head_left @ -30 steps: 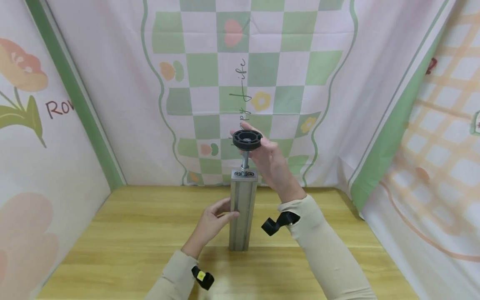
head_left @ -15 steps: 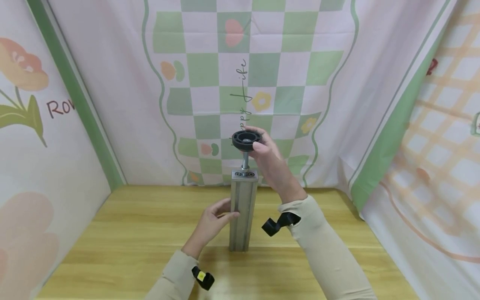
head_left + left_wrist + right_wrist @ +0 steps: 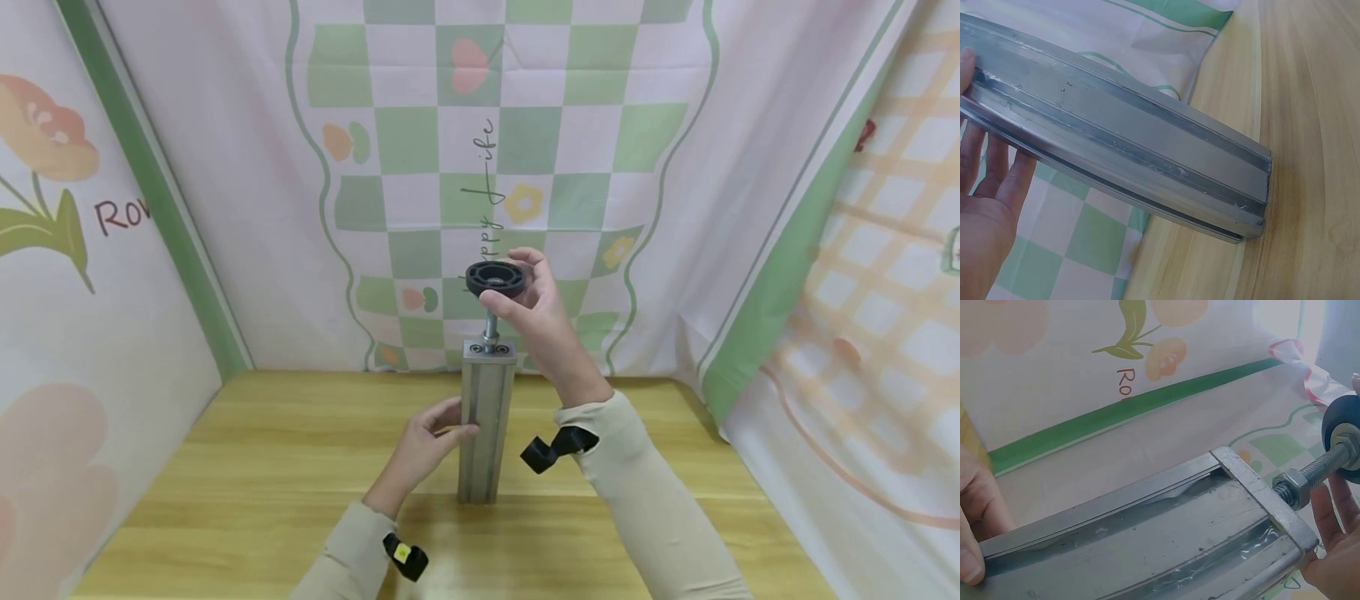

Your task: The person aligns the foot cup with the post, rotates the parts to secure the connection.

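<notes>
We see a black leveling foot (image 3: pixel 495 280) topping an aluminum profile (image 3: pixel 487 396) upright on the table (image 3: pixel 300 467), right hand (image 3: pixel 547 329) curled round the foot's rim, left hand (image 3: pixel 422 443) pinching the profile. We judge the profile stiff and heavy, best held by its sides; room opens sideways before the curtain (image 3: pixel 412 137).

Grey metal profile (image 3: pixel 487 446) upright on wooden table (image 3: pixel 285 467); black foot (image 3: pixel 496 279) atop threaded rod (image 3: pixel 491 323).

Through the head camera I look forward and down over the table (image 3: pixel 300 454) toward the checked curtain (image 3: pixel 525 137). Close in, my left-wrist view faces the metal profile (image 3: pixel 1129 134) down to the tabletop, my right-wrist view its upper end (image 3: pixel 1264 499); all three share the profile.
</notes>
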Tool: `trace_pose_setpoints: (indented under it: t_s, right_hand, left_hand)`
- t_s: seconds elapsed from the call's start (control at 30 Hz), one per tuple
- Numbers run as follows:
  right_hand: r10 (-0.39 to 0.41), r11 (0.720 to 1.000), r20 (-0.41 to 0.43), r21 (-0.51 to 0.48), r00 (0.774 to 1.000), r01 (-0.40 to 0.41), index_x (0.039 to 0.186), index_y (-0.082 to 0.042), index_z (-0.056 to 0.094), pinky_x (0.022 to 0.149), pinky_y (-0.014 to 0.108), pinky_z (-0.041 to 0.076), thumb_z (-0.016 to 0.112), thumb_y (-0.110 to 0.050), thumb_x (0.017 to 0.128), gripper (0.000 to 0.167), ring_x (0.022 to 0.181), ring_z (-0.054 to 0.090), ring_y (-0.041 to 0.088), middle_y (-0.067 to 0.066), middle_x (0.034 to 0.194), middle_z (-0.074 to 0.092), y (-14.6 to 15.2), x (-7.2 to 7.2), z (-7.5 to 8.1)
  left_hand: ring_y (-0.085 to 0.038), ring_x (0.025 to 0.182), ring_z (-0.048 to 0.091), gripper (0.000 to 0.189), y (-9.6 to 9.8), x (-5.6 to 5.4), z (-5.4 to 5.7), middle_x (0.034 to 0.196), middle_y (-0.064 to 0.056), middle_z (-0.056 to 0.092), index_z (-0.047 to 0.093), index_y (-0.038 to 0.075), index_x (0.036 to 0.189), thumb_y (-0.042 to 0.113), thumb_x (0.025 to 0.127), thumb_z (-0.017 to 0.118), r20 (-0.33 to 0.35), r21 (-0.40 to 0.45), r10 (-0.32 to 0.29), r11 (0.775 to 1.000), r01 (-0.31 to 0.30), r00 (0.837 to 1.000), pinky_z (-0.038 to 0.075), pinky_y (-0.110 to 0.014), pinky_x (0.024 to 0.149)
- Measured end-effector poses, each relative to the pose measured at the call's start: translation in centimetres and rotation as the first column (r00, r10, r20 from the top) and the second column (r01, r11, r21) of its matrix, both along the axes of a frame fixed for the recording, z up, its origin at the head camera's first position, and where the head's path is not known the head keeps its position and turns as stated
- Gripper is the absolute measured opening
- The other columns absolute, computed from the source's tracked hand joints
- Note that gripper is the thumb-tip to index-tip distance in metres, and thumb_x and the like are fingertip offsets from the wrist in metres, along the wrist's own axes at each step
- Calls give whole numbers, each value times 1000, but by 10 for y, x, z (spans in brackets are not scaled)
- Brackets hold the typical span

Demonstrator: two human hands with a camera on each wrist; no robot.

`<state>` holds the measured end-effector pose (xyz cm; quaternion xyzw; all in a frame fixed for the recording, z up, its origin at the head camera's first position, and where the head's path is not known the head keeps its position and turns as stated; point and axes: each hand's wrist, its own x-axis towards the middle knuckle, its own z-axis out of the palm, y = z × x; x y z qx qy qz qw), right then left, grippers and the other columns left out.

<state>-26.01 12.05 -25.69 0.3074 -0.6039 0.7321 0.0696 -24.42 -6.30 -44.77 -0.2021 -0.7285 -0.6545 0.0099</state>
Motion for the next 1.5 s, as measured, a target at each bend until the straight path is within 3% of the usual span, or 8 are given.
trace_pose_setpoints:
  t_s: [0.17, 0.37, 0.5, 0.7, 0.97, 1.33, 1.43, 1.5]
  right_hand:
    - [6, 998, -17, 57, 1000, -5, 150, -14, 28, 93, 31, 49, 85, -59, 72, 106, 113, 58, 23, 15, 134, 47, 3, 0, -1]
    - [66, 989, -56, 136, 996, -58, 157, -11, 27, 114, 46, 28, 57, -62, 92, 88, 133, 45, 28, 18, 146, 43, 6, -4, -4]
    - [150, 984, -61, 102, 987, -144, 157, -5, 26, 112, 50, 26, 47, -57, 96, 83, 138, 40, 31, 22, 150, 39, 5, -5, -4]
    - [184, 980, -81, 94, 980, -176, 156, -1, 25, 109, 45, 31, 38, -42, 100, 71, 134, 43, 27, 16, 151, 38, 6, -2, -3]
    - [174, 982, -36, 85, 984, -171, 154, 0, 28, 108, 43, 32, 41, -35, 97, 68, 126, 49, 25, 16, 143, 44, 6, -2, -1]
    - [120, 989, -52, 92, 991, -115, 149, 2, 31, 109, 41, 36, 49, -27, 93, 65, 125, 49, 27, 20, 138, 47, 4, -2, 0]
    - [69, 992, -47, 112, 997, -63, 145, -1, 34, 108, 41, 37, 58, -34, 93, 65, 123, 51, 26, 19, 136, 49, 5, -1, 0]
    - [37, 993, -35, 117, 999, -33, 143, -1, 34, 108, 41, 38, 68, -46, 91, 77, 121, 52, 24, 18, 134, 51, 5, 0, 0]
  left_hand:
    - [-19, 110, 64, 48, 1, 1, 1, 115, -1, 70, 64, 19, 134, 34, 90, 77, 3, 8, -1, 1000, 1, 1000, 48, -43, 102]
    - [-20, 110, 64, 45, 1, 1, 0, 115, -4, 70, 64, 15, 134, 28, 92, 76, -2, 11, 2, 1000, -2, 1000, 49, -42, 102]
    - [-20, 110, 64, 44, 1, 1, -1, 115, -4, 70, 65, 15, 133, 28, 92, 76, -3, 11, 1, 1000, -1, 1000, 49, -41, 102]
    - [-20, 110, 64, 45, 1, 1, -1, 115, -2, 70, 64, 16, 133, 31, 92, 75, -17, 4, -2, 1000, 2, 1000, 50, -41, 100]
    - [-20, 111, 64, 46, 0, 1, -2, 115, -1, 70, 65, 16, 132, 34, 91, 75, -14, -4, -5, 1000, 5, 1000, 50, -40, 100]
    - [-20, 111, 63, 45, 1, 1, 0, 115, -3, 70, 65, 16, 132, 31, 91, 76, 2, 0, 4, 1000, -4, 1000, 49, -41, 101]
    - [-21, 111, 63, 45, 1, 1, 0, 115, -3, 70, 65, 15, 132, 30, 91, 76, 0, 2, 3, 1000, -3, 1000, 49, -42, 101]
    - [-21, 112, 63, 45, 1, 1, -1, 115, -3, 70, 65, 16, 132, 30, 91, 76, 2, 2, 2, 1000, -2, 1000, 49, -41, 101]
